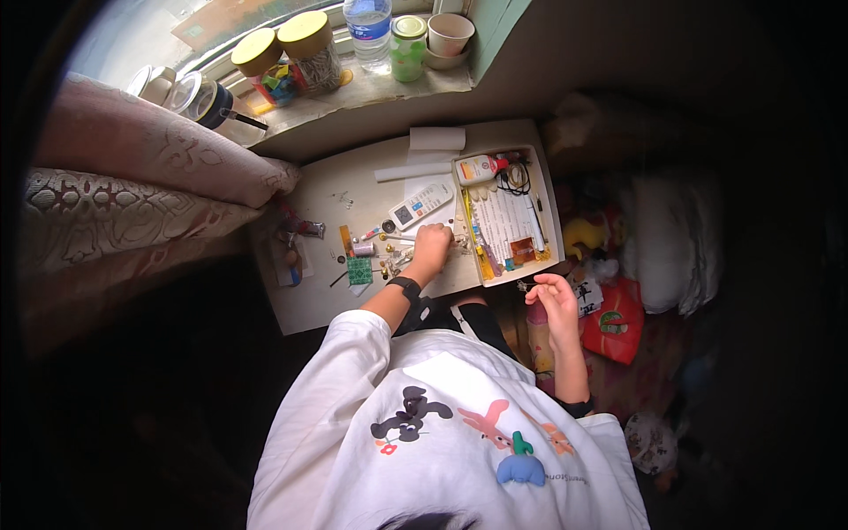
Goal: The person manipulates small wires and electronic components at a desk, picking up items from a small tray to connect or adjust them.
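My left hand is down on the white table, among small loose parts, beside the open tray. Its fingers are bunched together, and what they hold, if anything, is hidden. My right hand is raised off the tray's near right corner, thumb and forefinger pinching a small thin shiny piece too small to name. Close to my left hand lie a green circuit board, a small pale cylinder and several tiny metal parts. A white remote control lies just beyond it.
The white tray holds a white bottle with a red cap, a black cable and pens. Jars and a water bottle line the windowsill. Curtains hang at left; a red bag lies at right.
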{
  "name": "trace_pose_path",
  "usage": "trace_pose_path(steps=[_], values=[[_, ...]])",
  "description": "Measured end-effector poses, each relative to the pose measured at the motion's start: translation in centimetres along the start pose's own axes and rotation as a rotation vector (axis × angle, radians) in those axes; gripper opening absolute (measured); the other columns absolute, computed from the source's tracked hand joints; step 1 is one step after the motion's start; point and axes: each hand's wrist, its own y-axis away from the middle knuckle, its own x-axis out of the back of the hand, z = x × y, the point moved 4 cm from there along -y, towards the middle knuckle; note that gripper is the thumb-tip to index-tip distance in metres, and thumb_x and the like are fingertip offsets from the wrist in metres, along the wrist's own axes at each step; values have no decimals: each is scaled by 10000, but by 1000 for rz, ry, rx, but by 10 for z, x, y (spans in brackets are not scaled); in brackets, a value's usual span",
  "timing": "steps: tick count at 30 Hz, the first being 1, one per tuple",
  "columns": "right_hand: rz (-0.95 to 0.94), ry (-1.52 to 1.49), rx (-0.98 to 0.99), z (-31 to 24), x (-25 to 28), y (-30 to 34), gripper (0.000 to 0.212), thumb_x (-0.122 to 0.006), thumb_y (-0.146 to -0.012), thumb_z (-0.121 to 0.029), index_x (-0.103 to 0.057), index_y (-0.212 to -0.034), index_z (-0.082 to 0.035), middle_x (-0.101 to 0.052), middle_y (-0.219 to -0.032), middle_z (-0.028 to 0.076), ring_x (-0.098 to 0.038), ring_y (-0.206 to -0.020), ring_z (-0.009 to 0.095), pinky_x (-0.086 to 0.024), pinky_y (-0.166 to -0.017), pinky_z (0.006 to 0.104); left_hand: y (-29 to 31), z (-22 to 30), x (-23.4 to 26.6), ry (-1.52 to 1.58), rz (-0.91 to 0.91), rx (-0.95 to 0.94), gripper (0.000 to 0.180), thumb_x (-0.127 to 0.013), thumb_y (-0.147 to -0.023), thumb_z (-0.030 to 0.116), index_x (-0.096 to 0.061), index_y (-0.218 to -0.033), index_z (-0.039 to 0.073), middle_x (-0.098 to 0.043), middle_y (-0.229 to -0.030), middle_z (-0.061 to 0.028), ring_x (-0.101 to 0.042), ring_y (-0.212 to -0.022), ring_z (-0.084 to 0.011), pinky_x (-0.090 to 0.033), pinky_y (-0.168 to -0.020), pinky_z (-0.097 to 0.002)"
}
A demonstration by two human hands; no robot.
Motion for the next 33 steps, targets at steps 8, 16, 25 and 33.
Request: trace_pose_path(steps=[8, 16, 25, 33], values=[[-136, 29, 27, -9, -34, -12, 151, -490, -891, -55, -522, -1019, 19, -591, -783, 70, -558, -717, 118, -456, -704, 237, 16, -13, 34, 207, 36, 359, 174, -680, -726, 158, -585, -709, 13, -614, -715, -166, -604, -698, -323, -481, -626, -376], [-261, 50, 86, -41, -69, -17, 138, -512, -887, -65, -533, -1004, 6, -590, -782, 58, -534, -679, 89, -437, -645, 202, 25, 44, 101, 703, 88, 147, 141, -679, -717, 68, -551, -694, 13, -611, -695, -52, -548, -613, -99, -445, -566, -246], [-337, 225, 245, -55, -109, -9, 112, -606, -831, -69, -581, -913, 2, -593, -805, 3, -540, -706, 52, -427, -669, 183, 40, 106, 184, 866, 30, -10, 121, -705, -733, 68, -608, -777, 8, -610, -721, -45, -553, -641, -97, -462, -596, -231], [-394, 649, 402, -70, -125, -5, 59, -594, -841, -51, -573, -857, 3, -562, -729, -25, -503, -626, 31, -405, -556, 175, 49, 111, 227, 630, 226, -180, 174, -672, -747, 66, -609, -905, 29, -576, -798, -88, -586, -719, -196, -473, -642, -278]])
